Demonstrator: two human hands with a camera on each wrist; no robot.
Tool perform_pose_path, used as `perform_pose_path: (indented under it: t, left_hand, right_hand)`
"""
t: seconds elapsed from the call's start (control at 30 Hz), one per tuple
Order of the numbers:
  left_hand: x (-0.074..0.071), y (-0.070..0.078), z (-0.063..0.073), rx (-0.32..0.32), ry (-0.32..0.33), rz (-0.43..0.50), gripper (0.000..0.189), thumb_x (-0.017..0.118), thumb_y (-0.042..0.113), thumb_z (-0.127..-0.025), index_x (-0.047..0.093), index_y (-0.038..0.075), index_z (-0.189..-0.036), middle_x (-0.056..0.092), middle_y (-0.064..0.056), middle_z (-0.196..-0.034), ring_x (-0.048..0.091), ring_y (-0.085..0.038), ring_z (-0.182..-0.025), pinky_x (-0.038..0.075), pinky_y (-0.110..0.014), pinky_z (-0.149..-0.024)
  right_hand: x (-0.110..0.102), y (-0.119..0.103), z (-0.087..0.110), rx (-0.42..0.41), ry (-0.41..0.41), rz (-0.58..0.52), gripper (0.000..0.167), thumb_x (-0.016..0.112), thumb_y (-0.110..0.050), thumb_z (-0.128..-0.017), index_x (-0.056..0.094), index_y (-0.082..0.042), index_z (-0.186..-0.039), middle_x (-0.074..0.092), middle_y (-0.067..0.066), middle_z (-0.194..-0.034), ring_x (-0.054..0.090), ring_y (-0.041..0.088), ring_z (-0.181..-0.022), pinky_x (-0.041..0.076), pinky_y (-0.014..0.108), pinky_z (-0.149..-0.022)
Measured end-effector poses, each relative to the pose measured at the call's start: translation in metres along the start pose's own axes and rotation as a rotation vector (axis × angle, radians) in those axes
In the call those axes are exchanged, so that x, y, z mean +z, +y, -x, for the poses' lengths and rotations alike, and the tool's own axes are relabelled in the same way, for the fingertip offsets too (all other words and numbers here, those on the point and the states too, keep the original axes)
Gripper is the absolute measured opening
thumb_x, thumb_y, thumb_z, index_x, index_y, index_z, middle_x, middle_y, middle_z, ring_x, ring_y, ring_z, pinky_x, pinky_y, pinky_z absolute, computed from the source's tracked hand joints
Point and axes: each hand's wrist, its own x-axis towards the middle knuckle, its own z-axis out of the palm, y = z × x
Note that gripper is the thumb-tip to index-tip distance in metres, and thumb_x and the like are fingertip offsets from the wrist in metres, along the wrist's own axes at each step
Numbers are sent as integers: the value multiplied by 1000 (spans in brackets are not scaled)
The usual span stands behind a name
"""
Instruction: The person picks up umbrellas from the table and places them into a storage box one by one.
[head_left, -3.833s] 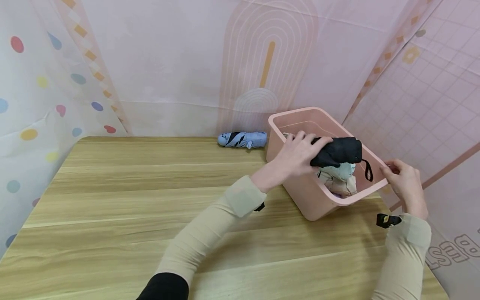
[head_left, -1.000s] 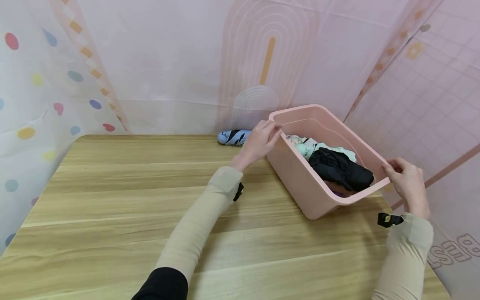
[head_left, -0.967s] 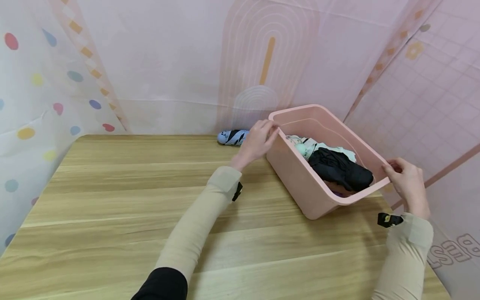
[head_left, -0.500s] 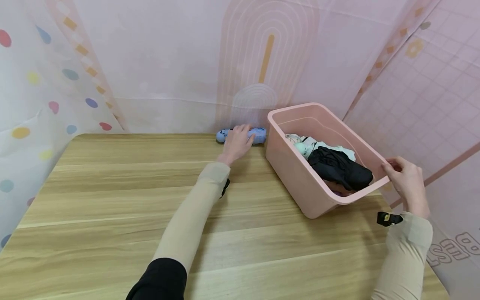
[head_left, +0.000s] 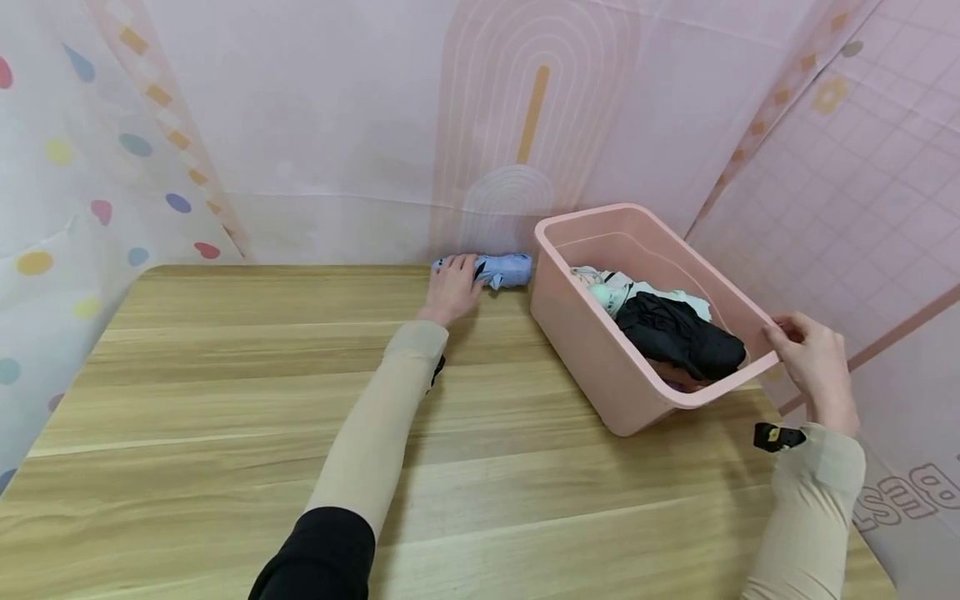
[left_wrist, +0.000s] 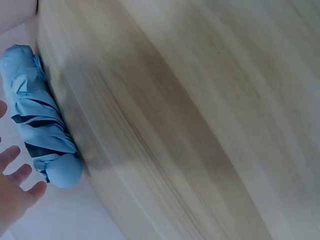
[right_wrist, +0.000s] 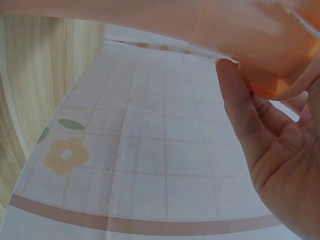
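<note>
A folded blue umbrella (head_left: pixel 507 270) with dark stripes lies along the table's back edge, left of the bin. My left hand (head_left: pixel 452 290) reaches over its left end. In the left wrist view, the fingers (left_wrist: pixel 20 175) are spread beside the umbrella's rounded end, not curled round it. At the right, my right hand (head_left: pixel 817 362) pinches the rim of the pink plastic bin (head_left: pixel 588 350) at its near right corner. The right wrist view shows the thumb (right_wrist: pixel 235 100) against that rim. Inside the bin, a black folded umbrella (head_left: pixel 678 337) rests on a mint-green one (head_left: pixel 611 293).
A wooden table (head_left: pixel 225 433) spans the view. Patterned cloth (head_left: pixel 337 125) hangs right behind it, and a gridded cloth (head_left: pixel 885 183) closes off the right side. Several other folded pieces, partly hidden, lie under the black umbrella.
The black umbrella went from my left hand into the bin. That hand then moved left, past the bin's rim, to the blue umbrella's left end. My right hand stayed on the rim.
</note>
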Motion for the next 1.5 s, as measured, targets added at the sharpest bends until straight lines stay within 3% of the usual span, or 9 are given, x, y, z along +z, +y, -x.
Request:
perform_pose_path:
  t: [0.33,0.6,0.77,1.1,1.27,1.5]
  left_hand:
    - [1,-7,4,-13,8,-2,48,53,24,-96,39,8,-139,41,-15,-143,36,-34,-137,35,-58,-104]
    - [-1,-8,4,-53,-76,-35,56,54,27,-95,32,11,-144,34,-17,-149,28,-36,-141,31,-62,-105]
    - [-4,-7,3,-53,-115,-98,62,56,31,-94,29,13,-147,39,-18,-144,31,-38,-135,33,-63,-102]
    - [-5,0,4,-89,-158,-196,60,59,41,-90,47,1,-132,38,-21,-131,31,-38,-125,33,-59,-101]
    - [-3,3,5,-86,-165,-176,65,63,41,-89,41,2,-136,39,-22,-138,31,-39,-131,29,-61,-105]
    - [-2,2,7,-105,-216,-83,73,66,34,-88,28,2,-141,44,-21,-143,44,-38,-131,26,-65,-107]
  right_hand:
    - [-2,0,2,10,-11,4,37,49,-27,-98,62,4,-112,64,26,-98,35,-17,-64,34,13,-57]
    - [-3,-3,2,8,-17,3,38,48,-27,-98,62,6,-111,63,26,-96,37,-13,-64,34,14,-58]
    - [-3,-3,2,6,-11,2,38,48,-27,-98,62,6,-110,63,26,-96,36,-14,-65,34,15,-59]
    - [-2,-3,0,-2,-15,3,38,48,-27,-98,61,6,-111,64,27,-96,35,-16,-63,34,12,-57]
    - [-1,-4,1,-1,-15,2,37,48,-27,-98,61,6,-110,63,26,-95,36,-15,-63,34,12,-57]
    - [-1,-4,1,-8,-8,0,37,48,-27,-98,62,6,-110,64,26,-95,35,-16,-64,33,13,-58]
